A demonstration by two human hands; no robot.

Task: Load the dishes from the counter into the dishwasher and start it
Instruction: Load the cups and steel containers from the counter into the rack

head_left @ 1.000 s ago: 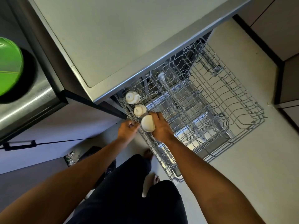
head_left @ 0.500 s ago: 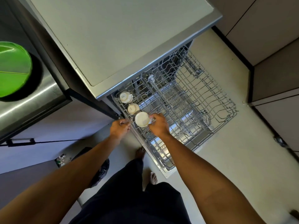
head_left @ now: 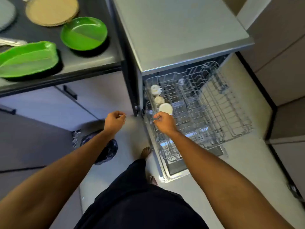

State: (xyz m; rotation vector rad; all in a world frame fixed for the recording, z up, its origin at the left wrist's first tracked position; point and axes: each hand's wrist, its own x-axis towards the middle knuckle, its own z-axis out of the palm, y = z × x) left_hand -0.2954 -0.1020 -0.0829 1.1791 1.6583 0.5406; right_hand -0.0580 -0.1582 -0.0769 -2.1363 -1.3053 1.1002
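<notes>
The fingers (head_left: 156, 116) of the right hand (head_left: 164, 123) are curled loosely inward above the left edge of the pulled-out upper rack (head_left: 214, 113), just beside the nearest white cup (head_left: 165, 108); they close on nothing that can be seen, and whether a fingertip touches the cup cannot be told. The fingers of the left hand (head_left: 114, 120) are also curled into a loose, empty fist, held in the air over the floor (head_left: 247, 162), to the left of the dishwasher (head_left: 173, 30) and apart from it.

Three white cups stand in a row along the rack's left side, all turned upside down. The nearest shows a plain round base. The middle cup (head_left: 159, 100) sits just behind it, and the far cup (head_left: 155, 89) lies nearest the machine's body. Faint marks show on the far cup's base, too blurred to read. The rest of the wire rack looks bare, and a lower rack (head_left: 170, 154) shows beneath it over the open door.

On the dark counter (head_left: 92, 61) to the left lie the dishes not yet loaded: a round green plate (head_left: 84, 33) with divided sections, a larger green tray (head_left: 28, 59) nearer the counter's front edge, and a round tan mat (head_left: 52, 10) behind them. Something metallic (head_left: 11, 42) lies at the far left, only partly in view. No brand or writing can be read on the dishwasher.
</notes>
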